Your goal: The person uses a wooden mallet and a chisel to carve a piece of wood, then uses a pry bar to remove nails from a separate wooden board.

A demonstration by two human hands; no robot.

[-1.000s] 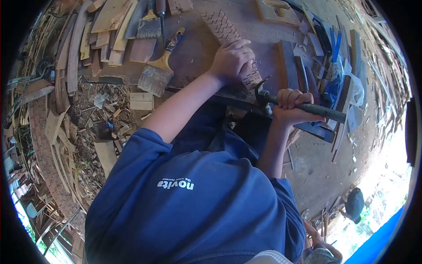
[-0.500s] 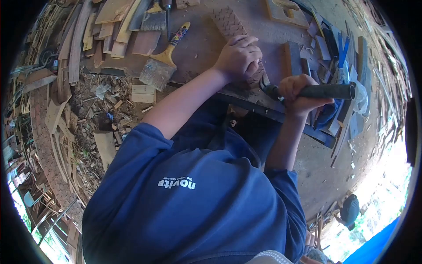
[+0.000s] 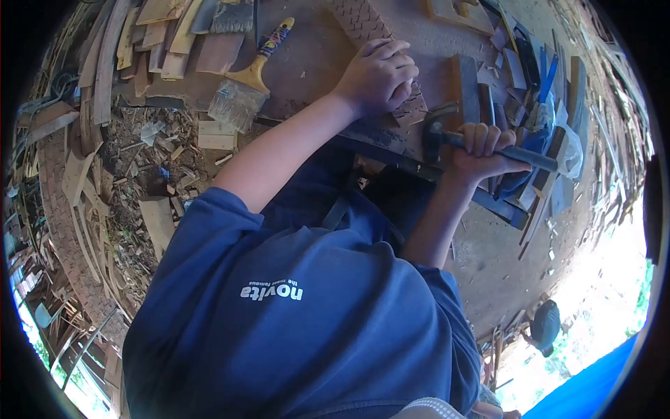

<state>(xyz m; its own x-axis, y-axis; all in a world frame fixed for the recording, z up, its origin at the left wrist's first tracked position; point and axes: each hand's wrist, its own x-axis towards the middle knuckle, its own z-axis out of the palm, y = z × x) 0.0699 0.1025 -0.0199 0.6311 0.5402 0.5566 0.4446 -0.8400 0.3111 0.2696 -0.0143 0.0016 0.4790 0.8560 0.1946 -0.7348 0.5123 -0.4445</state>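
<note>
A narrow reddish-brown wooden board (image 3: 354, 19) lies slantwise on the workbench, with rows of small nail-like points standing up from it. My left hand (image 3: 377, 75) is closed over its middle, the fingers curled across the board; whether a small piece is also pinched there is hidden. In my right hand (image 3: 481, 150) is a hammer (image 3: 537, 158), gripped by its dark handle. The hammer's metal head sits just right of the board's near end, above the bench edge and apart from the board.
A wide paintbrush (image 3: 239, 105) lies left of the board, beyond it a second brush (image 3: 232, 17) and stacked wood strips (image 3: 106, 70). To the right are a wooden block (image 3: 465, 87), offcuts and a plastic bag (image 3: 572, 153). Wood scraps litter the ground at left.
The hammer has turned and its head has moved away from the board's near end, slightly right. My left hand keeps its place on the board. The view has shifted a little.
</note>
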